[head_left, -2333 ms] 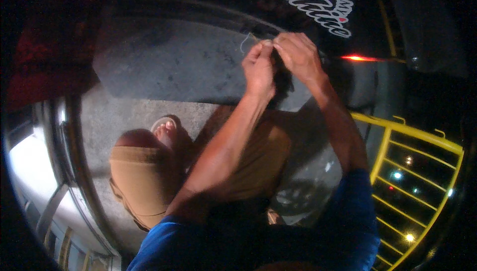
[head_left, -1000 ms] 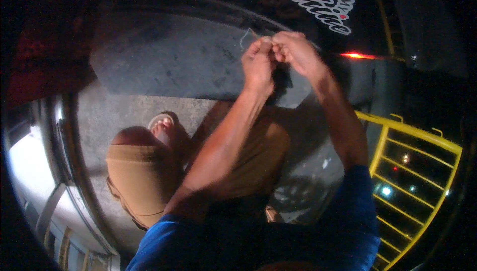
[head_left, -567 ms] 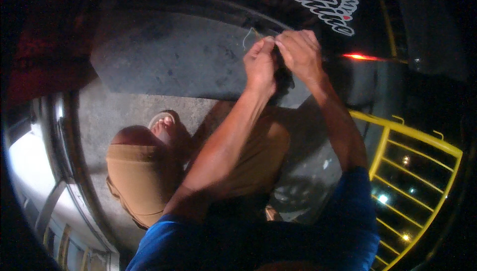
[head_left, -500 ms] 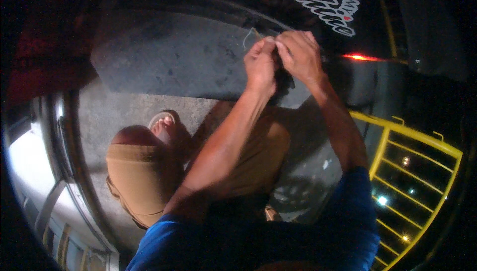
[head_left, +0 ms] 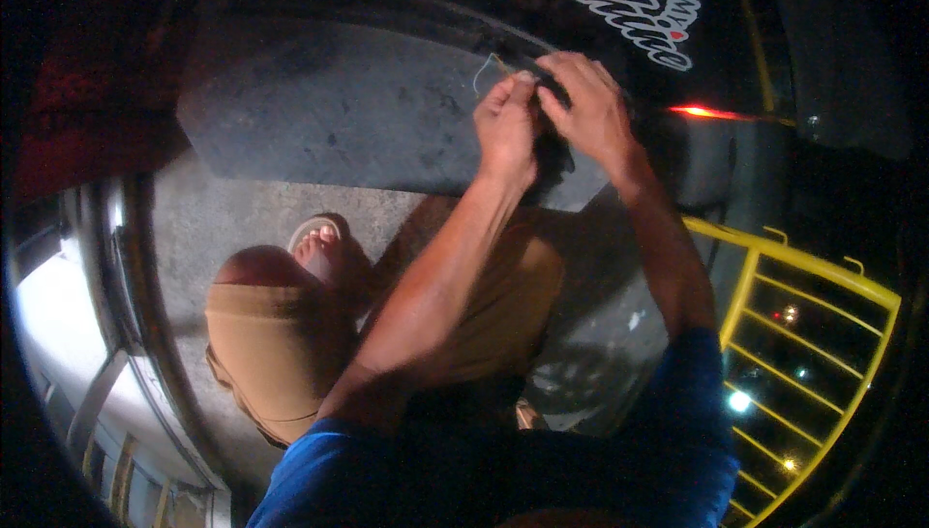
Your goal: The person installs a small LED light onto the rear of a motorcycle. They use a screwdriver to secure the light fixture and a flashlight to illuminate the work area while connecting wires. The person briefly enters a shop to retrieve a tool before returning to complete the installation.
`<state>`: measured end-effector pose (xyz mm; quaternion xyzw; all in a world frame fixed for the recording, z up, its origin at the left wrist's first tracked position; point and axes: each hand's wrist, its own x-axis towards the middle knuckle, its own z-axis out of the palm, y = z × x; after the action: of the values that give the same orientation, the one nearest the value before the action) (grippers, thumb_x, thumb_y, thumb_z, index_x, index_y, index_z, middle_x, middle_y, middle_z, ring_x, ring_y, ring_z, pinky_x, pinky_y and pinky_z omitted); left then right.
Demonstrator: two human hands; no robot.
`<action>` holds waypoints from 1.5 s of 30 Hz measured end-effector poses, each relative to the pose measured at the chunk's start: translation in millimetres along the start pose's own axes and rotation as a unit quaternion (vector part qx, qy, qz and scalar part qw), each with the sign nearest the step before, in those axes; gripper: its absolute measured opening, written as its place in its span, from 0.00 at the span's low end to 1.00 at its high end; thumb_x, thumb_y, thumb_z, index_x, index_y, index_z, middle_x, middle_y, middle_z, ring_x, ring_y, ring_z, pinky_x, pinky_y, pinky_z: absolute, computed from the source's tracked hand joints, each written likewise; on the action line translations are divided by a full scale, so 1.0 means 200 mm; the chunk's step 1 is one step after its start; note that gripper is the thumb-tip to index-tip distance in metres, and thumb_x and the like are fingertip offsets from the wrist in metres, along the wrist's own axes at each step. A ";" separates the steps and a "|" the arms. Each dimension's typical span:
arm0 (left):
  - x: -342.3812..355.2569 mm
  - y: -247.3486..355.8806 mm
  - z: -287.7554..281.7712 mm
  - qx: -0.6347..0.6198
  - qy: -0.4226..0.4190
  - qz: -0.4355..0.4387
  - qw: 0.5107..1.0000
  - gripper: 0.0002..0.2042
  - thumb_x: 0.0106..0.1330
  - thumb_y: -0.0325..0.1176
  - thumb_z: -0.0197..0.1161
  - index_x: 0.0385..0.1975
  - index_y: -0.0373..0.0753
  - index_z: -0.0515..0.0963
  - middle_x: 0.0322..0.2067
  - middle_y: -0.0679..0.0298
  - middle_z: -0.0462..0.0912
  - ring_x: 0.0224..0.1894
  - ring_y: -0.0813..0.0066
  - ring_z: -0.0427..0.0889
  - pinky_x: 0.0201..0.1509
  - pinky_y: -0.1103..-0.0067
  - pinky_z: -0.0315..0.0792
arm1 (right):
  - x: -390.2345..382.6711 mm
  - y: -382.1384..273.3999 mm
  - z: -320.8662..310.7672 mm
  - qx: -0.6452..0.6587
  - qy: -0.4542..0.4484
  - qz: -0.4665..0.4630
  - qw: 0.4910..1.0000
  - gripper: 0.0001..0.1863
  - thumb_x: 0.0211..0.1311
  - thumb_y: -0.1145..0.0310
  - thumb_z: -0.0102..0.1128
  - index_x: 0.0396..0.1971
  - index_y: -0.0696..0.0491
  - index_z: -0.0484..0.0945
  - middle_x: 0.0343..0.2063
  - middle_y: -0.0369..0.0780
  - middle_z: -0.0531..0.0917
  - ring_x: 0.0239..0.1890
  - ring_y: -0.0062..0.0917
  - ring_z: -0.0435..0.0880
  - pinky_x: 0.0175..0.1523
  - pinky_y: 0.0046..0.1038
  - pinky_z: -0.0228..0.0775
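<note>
My left hand (head_left: 505, 121) is closed in a pinch, thumb against fingers, over the upper right part of a grey flat panel (head_left: 319, 107). A thin pale wire (head_left: 479, 71) loops out beside its fingertips, with a small yellowish strand at the top. What sits right between the fingertips is too small to make out. Close on the right, my right hand (head_left: 588, 107) has its thumb apart from its bent fingers, with nothing visible held. Its fingertips are near the dark edge above the panel. Below the hands, something dark (head_left: 556, 155) hangs against the panel.
Above is a dark vehicle body with a white and red sticker (head_left: 629, 5) and red lights (head_left: 704, 113). A yellow barred railing (head_left: 803, 267) stands at the right. My bent knee (head_left: 256, 310) and sandalled foot (head_left: 319, 238) are on the concrete floor (head_left: 218, 209). A white structure (head_left: 63, 305) stands left.
My right hand has drawn slightly away from the left fingertips, and its thumb and fingers have parted. My left hand stays in place with its pinch.
</note>
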<state>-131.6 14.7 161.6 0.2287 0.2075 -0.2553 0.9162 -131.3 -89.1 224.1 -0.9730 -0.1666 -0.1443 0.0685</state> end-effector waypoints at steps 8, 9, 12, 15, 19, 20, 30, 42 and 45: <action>0.02 -0.03 -0.05 -0.014 -0.028 0.000 1.000 0.07 0.70 0.35 0.57 0.32 0.41 0.76 0.24 0.72 0.75 0.23 0.86 0.70 0.24 0.87 0.63 | -0.04 0.08 0.06 0.048 -0.015 -0.024 0.998 0.08 0.56 0.71 0.62 0.35 0.57 0.79 0.32 0.41 0.82 0.33 0.34 0.81 0.40 0.33 0.72; 0.01 -0.02 -0.05 -0.023 -0.032 -0.001 0.999 0.07 0.69 0.35 0.57 0.33 0.39 0.77 0.25 0.71 0.77 0.26 0.85 0.73 0.26 0.86 0.65 | -0.03 0.07 0.07 0.071 -0.028 0.003 0.997 0.07 0.57 0.71 0.60 0.34 0.57 0.79 0.30 0.40 0.81 0.31 0.32 0.82 0.37 0.31 0.72; 0.00 0.00 -0.03 -0.007 -0.031 0.004 0.999 0.07 0.69 0.35 0.58 0.33 0.39 0.77 0.24 0.71 0.76 0.27 0.84 0.73 0.28 0.86 0.66 | 0.00 0.08 0.09 0.430 -0.154 0.365 0.812 0.06 0.59 0.72 0.58 0.29 0.59 0.78 0.23 0.36 0.80 0.22 0.24 0.79 0.30 0.24 0.69; 0.00 -0.04 -0.02 -0.027 -0.005 0.023 0.999 0.05 0.69 0.35 0.57 0.36 0.42 0.74 0.26 0.70 0.78 0.24 0.84 0.73 0.24 0.86 0.65 | 0.01 0.07 0.07 0.512 -0.129 0.440 0.726 0.07 0.60 0.70 0.57 0.27 0.59 0.78 0.20 0.34 0.77 0.19 0.16 0.74 0.27 0.19 0.66; -0.07 -0.10 0.03 0.013 0.043 0.065 0.997 0.11 0.69 0.35 0.58 0.48 0.40 0.71 0.30 0.68 0.78 0.27 0.84 0.74 0.26 0.84 0.69 | -0.02 0.09 0.09 0.474 -0.096 0.408 0.774 0.07 0.60 0.70 0.57 0.28 0.59 0.78 0.20 0.34 0.77 0.19 0.15 0.73 0.26 0.20 0.67; -0.08 -0.11 0.03 0.004 0.039 0.064 0.997 0.11 0.70 0.35 0.58 0.48 0.40 0.71 0.31 0.68 0.78 0.27 0.84 0.74 0.27 0.84 0.69 | -0.02 0.09 0.09 0.442 -0.097 0.410 0.792 0.07 0.61 0.71 0.57 0.29 0.59 0.78 0.21 0.34 0.78 0.20 0.15 0.74 0.26 0.20 0.68; -0.07 -0.16 -0.03 -0.046 0.051 0.092 0.993 0.06 0.68 0.31 0.58 0.39 0.37 0.74 0.32 0.66 0.78 0.29 0.83 0.75 0.31 0.85 0.70 | -0.10 -0.12 0.09 0.333 0.095 0.321 0.882 0.07 0.57 0.73 0.65 0.33 0.59 0.81 0.32 0.37 0.81 0.34 0.20 0.81 0.35 0.20 0.75; -0.07 -0.17 -0.08 -0.052 0.037 0.116 0.991 0.06 0.66 0.27 0.58 0.40 0.35 0.76 0.36 0.65 0.79 0.39 0.80 0.75 0.45 0.83 0.71 | -0.09 -0.21 0.11 0.233 0.092 0.302 0.920 0.05 0.54 0.76 0.64 0.32 0.58 0.82 0.35 0.42 0.83 0.39 0.28 0.82 0.45 0.26 0.73; -0.09 -0.16 -0.07 -0.057 0.050 0.116 0.990 0.06 0.67 0.27 0.58 0.40 0.35 0.76 0.37 0.65 0.79 0.40 0.80 0.75 0.46 0.82 0.71 | -0.08 -0.22 0.12 0.201 0.109 0.269 0.936 0.05 0.57 0.75 0.62 0.33 0.58 0.81 0.34 0.42 0.83 0.37 0.29 0.83 0.44 0.26 0.73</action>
<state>-168.4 4.4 149.1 0.2114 0.2395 -0.1234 0.9395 -154.0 -47.8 200.3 -0.9257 0.0844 -0.1888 0.3167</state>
